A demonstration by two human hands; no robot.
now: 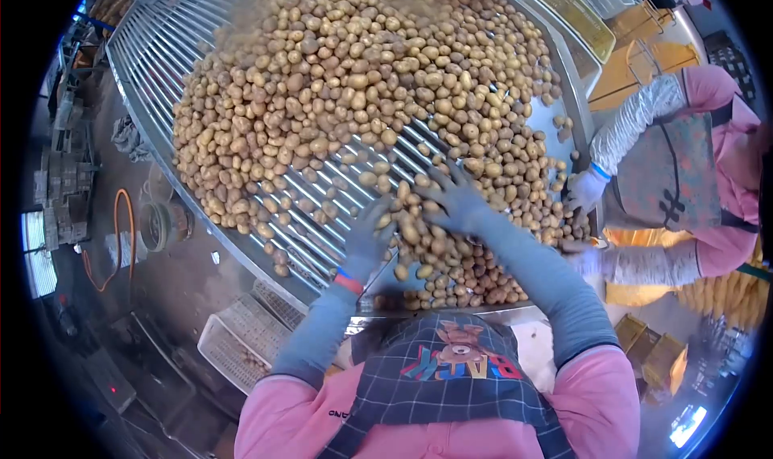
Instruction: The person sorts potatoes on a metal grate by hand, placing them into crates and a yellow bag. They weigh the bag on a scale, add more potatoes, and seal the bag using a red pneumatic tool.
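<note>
A large heap of small potatoes (322,80) covers much of a metal sorting table with roller bars (302,254). My left hand (369,237), in a grey glove, lies over the bars at the near side, its fingers stretched against loose potatoes. Opposite it, my right hand (460,203) reaches in with fingers spread, touching the potatoes (412,225) between the two hands. Neither hand is closed around a potato. Below them, more potatoes lie on a smooth metal part near the table's front edge.
At the right edge another person in silvery sleeves has a gloved hand (586,192) beside the potatoes. White crates (233,338) stand on the floor at lower left. A yellowish crate (568,12) sits at the upper right, and an orange hose (131,225) lies at left.
</note>
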